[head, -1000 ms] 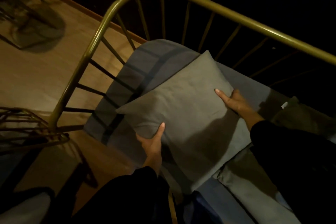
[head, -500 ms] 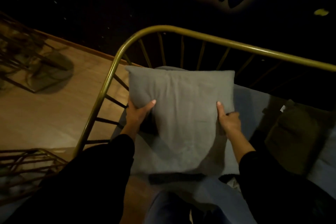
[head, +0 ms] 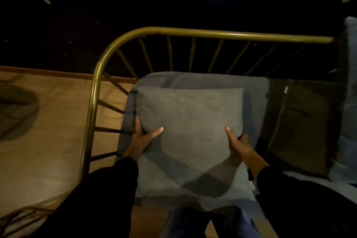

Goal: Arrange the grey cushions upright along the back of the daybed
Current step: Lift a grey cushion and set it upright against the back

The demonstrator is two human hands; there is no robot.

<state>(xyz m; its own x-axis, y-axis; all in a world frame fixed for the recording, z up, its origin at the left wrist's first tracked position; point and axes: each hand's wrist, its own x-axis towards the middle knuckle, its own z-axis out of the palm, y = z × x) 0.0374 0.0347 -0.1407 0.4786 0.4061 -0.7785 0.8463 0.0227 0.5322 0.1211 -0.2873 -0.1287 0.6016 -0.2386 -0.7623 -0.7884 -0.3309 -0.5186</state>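
A square grey cushion [head: 191, 121] sits in front of me over the left end of the daybed's blue-grey mattress [head: 255, 87]. My left hand [head: 144, 138] grips its left edge, thumb on the front face. My right hand [head: 238, 144] grips the right edge the same way. The cushion's top edge lies a little short of the brass back rail [head: 212, 34]. A second, darker cushion [head: 301, 125] lies to the right on the mattress, partly in shadow.
The brass frame curves down on the left into a side rail [head: 90, 114] with thin spindles. Wooden floor [head: 48, 131] lies to the left. A pale blue pillow or blanket [head: 350, 83] shows at the far right edge. The wall behind is dark.
The cushion has turned from a diagonal to square with the back rail and has come lower over the mattress. Both hands kept hold of its sides. My view shifted right.
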